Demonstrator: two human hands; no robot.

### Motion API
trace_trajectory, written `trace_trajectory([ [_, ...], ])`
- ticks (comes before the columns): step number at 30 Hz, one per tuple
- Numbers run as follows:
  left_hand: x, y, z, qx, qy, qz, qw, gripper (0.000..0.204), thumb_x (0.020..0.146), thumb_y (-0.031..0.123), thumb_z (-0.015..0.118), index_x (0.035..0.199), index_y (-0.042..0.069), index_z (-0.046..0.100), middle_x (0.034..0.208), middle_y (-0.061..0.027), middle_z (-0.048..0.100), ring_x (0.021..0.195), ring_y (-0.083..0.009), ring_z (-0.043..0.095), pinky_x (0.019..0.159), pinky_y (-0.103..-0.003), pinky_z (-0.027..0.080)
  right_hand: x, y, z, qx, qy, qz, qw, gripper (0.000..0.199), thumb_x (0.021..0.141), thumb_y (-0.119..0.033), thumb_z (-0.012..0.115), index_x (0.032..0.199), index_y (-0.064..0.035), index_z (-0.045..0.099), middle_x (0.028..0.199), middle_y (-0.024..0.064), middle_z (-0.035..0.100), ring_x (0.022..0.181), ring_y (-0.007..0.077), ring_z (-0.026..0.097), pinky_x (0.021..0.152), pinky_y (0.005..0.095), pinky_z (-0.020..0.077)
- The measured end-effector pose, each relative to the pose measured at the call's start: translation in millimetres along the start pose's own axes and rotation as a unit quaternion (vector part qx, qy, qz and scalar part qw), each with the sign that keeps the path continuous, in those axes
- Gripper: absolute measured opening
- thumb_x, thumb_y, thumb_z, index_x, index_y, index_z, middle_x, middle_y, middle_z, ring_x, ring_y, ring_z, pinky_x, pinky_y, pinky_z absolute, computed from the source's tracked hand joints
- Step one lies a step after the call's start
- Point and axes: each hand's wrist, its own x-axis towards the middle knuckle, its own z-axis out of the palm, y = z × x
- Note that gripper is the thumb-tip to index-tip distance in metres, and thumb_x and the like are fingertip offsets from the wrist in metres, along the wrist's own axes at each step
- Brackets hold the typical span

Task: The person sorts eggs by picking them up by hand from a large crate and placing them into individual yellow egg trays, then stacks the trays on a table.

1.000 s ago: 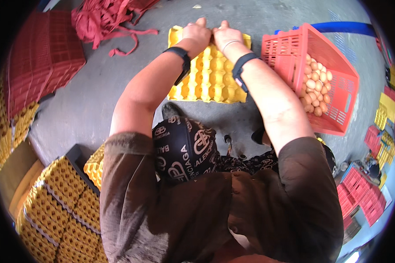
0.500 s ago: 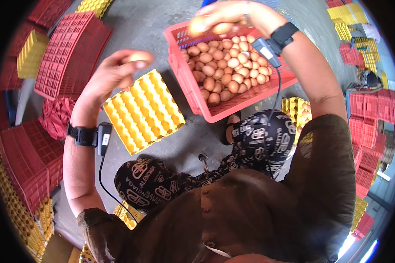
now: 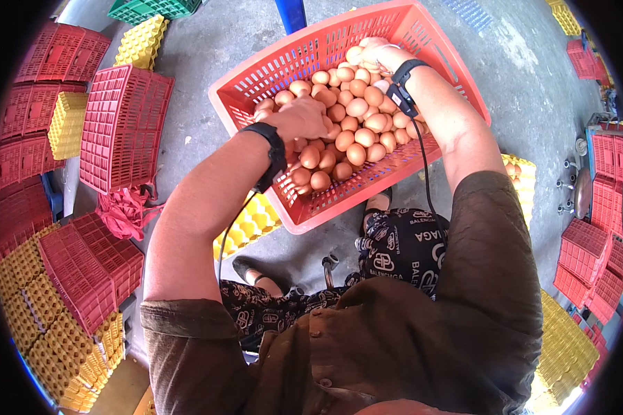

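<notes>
A red slatted plastic crate (image 3: 299,223) stands in front of me, with many brown eggs (image 3: 356,107) heaped in it. My left hand (image 3: 302,117) is down among the eggs on the crate's left side. Its fingers curl in and downward, and what lies beneath the palm is hidden. At the far right of the heap my right hand (image 3: 386,57) reaches over the eggs, its fingertips bent down and mostly hidden. Partly behind my left forearm and the crate lies a stack of yellow egg trays (image 3: 250,227).
Tall red crates (image 3: 121,131) stand on the left, beside more yellow trays (image 3: 38,332). A red cloth-like bundle (image 3: 126,213) lies at their foot. On my right, behind the crate, is a yellow tray holding eggs (image 3: 516,173). A blue post (image 3: 292,15) rises beyond the crate.
My left hand has moved from above the yellow trays, where it held an egg, into the crate. My right hand, which also held eggs, has lowered onto the heap. The view has shifted.
</notes>
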Motion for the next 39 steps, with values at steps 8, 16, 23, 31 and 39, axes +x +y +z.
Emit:
trace_trajectory([
  [8,-4.0,-56.1,-29.8,-0.051,0.165,0.126,0.977,0.034,0.084,0.023,0.059,0.114,0.007,0.063,0.111,-0.0197,0.063,0.096,-0.0331,0.065,0.077,-0.044,0.053,3.8,27.4,15.1,0.113,-0.104,-0.097,0.983,0.053,0.088,-0.023,0.065,0.134,-0.0045,0.045,0.118,0.0061,0.061,0.108,0.0175,0.057,0.086,0.0322,0.0505],
  [16,-193.8,-317.0,57.7,0.072,0.163,-0.148,0.973,0.037,0.085,0.028,0.062,0.113,0.004,0.062,0.1,-0.0199,0.067,0.092,-0.0344,0.065,0.074,-0.046,0.053,-124.1,-64.5,-2.3,-0.284,-0.16,-0.221,0.919,0.045,0.088,-0.01,0.063,0.13,-0.0011,0.052,0.127,0.0126,0.06,0.119,0.022,0.056,0.099,0.0343,0.0442],
  [23,-251.3,-308.6,341.2,-0.466,0.155,-0.333,0.805,0.051,0.083,0.044,0.067,0.121,0.01,0.061,0.103,-0.0078,0.067,0.091,-0.0205,0.062,0.076,-0.038,0.051,-330.5,-162.4,105.2,-0.49,-0.098,-0.374,0.782,0.043,0.081,-0.018,0.07,0.119,-0.0008,0.059,0.114,0.0223,0.063,0.107,0.039,0.06,0.093,0.0427,0.0469],
  [31,-360.0,-309.5,277.1,-0.519,0.484,-0.273,0.65,0.026,0.089,0.019,0.064,0.111,0.006,0.062,0.096,-0.007,0.069,0.086,-0.0172,0.062,0.08,-0.035,0.051,-376.8,-146.6,202.4,-0.43,-0.232,-0.336,0.805,0.038,0.081,-0.017,0.068,0.115,-0.0013,0.061,0.105,0.0188,0.066,0.092,0.0331,0.066,0.079,0.0381,0.0524],
  [39,-788.0,-287.1,275.0,-0.36,0.497,-0.443,0.653,0.025,0.092,0.005,0.05,0.115,0.008,0.058,0.073,-0.0002,0.058,0.06,-0.0116,0.052,0.046,-0.03,0.044,-354.3,-102.6,256.5,-0.498,-0.209,-0.429,0.724,0.035,0.083,-0.02,0.067,0.114,-0.0058,0.062,0.103,0.0187,0.067,0.095,0.0326,0.065,0.08,0.0401,0.0517],
])
